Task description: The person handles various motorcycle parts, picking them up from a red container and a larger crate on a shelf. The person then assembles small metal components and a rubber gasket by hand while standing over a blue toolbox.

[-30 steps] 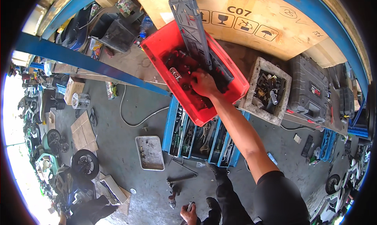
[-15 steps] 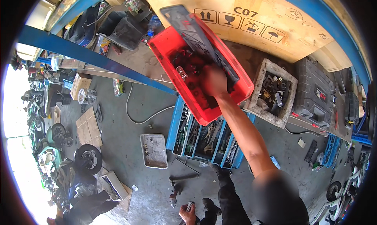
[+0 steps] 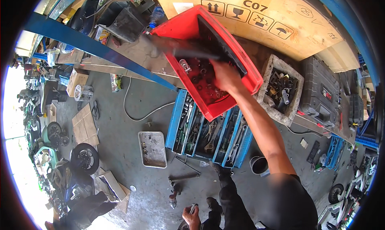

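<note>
My right hand (image 3: 226,76) reaches into a red plastic bin (image 3: 188,94) on the bench. Its fingers close at the end of a long dark plastic panel (image 3: 176,48), which is smeared by motion and slants out over the bin's left rim. A second black panel (image 3: 218,39) leans along the bin's right wall. Small metal parts lie on the bin floor, with a silvery clamp-like piece (image 3: 184,65) among them. Low in the picture, my left hand (image 3: 191,219) is closed around a small grey metal part (image 3: 193,208), whose kind I cannot make out.
Below the bin stands an opened blue toolbox (image 3: 170,127) full of wrenches. A foam box (image 3: 296,75) of metal parts and a grey tool case (image 3: 324,93) sit to the right. On the floor are a metal tray (image 3: 152,161) and a dark bucket (image 3: 259,165). A blue post (image 3: 100,51) crosses the left.
The long dark panel has swung left, from leaning up out of the bin's far end to across its left rim. My right hand has risen slightly; the left still grips its part.
</note>
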Motion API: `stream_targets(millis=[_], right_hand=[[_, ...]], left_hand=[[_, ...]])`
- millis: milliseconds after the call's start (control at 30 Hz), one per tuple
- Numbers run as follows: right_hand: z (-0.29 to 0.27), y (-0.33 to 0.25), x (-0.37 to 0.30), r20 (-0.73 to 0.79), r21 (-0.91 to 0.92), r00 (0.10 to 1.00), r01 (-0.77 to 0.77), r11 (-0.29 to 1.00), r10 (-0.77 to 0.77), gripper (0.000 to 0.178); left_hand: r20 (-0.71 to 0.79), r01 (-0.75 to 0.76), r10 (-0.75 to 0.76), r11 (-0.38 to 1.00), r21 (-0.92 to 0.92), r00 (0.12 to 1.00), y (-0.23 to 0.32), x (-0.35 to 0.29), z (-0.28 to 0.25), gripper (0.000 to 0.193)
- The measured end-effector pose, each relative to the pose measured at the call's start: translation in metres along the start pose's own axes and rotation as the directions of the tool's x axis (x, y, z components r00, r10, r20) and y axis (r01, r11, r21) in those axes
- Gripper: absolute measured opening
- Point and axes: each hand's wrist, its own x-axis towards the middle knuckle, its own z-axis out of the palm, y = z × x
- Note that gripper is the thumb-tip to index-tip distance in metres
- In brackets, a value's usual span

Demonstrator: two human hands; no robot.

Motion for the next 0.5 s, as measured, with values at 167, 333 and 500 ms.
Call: stream_targets(millis=[167, 333, 500], right_hand=[[-0.029, -0.022, 0.021, -0.031, 0.165, 0.997, -0.066, 0.984, 0.072, 0.066], [-0.007, 0.009, 0.027, -0.206, 0.557, 0.978, 0.138, 0.819, -0.024, 0.057], [0.031, -0.015, -0.018, -0.206, 0.037, 0.979, -0.007, 0.999, 0.015, 0.054]], left_hand=[[-0.020, -0.038, 0.037, 0.999, -0.015, 0.999, 0.003, 0.004, -0.007, 0.032], [-0.017, -0.020, 0.019, 0.999, -0.029, 1.000, -0.006, 0.003, -0.006, 0.031], [0.017, 0.056, -0.054, 0.995, -0.084, 0.998, 0.022, -0.008, -0.005, 0.033]])
